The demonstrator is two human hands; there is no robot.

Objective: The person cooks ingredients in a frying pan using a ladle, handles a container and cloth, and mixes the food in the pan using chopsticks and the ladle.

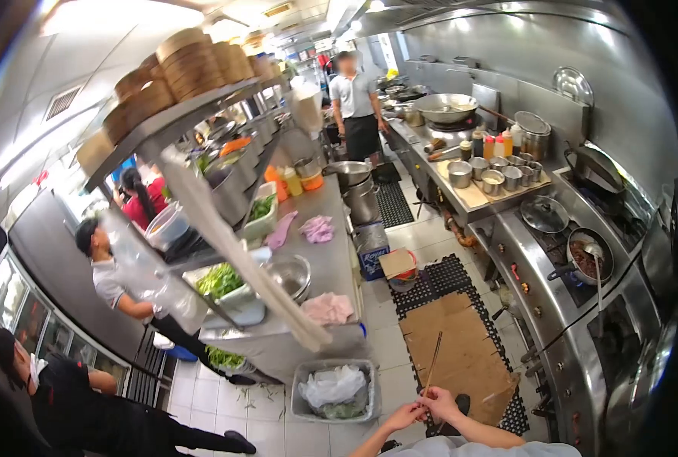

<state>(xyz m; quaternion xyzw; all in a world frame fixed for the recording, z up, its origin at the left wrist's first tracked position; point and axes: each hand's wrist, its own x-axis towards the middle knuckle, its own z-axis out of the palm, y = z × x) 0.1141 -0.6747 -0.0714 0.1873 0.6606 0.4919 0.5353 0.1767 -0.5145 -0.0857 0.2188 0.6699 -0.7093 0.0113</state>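
Slender brown chopstick-like utensil (435,359) is pinched at lower end by closed right hand (441,404), upper length free, seemingly for reach. Left hand (406,416) is curled alongside; hold cannot be told. Below, brown cardboard sheet (472,343) is laid over perforated black mat (444,278), likely against spills.

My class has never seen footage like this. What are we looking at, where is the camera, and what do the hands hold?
No machine here: a camera worn on a person's head looks forward and down into a kitchen. At the bottom, that person's bare left hand and right hand are together at the near end of a thin stick. On the stove at right is a pan with a ladle in it; on the counter at left are a metal bowl and pink cloth.
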